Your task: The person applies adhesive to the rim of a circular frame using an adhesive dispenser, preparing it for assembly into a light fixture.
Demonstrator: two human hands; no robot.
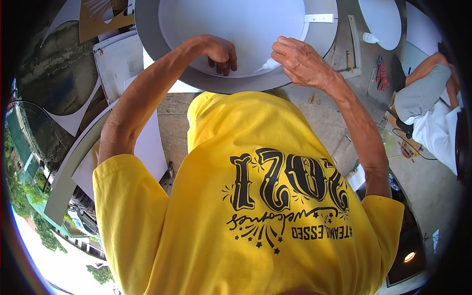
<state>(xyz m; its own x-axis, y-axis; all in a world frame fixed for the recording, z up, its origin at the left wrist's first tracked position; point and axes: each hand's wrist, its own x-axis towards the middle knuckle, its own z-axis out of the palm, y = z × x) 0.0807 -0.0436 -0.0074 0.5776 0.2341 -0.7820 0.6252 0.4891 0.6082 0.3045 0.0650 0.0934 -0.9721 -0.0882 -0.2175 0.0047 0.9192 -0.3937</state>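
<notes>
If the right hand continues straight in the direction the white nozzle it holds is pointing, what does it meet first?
The right hand holds a white tube whose tip points left along the grey ring of the round panel. First in that line are probably the left hand's fingers, though depth is unclear.

**Matt board, grey rim, cloth and concrete**

Under both hands the large round white panel (pixel 246 24) looks smooth and matt, its broad grey rim (pixel 147 29) likewise dull. The small white tube (pixel 269 64) in the right hand (pixel 302 61) seems soft plastic. Below the hands, yellow cotton shirt (pixel 236 196); beside them, rough concrete floor (pixel 314 113).
</notes>
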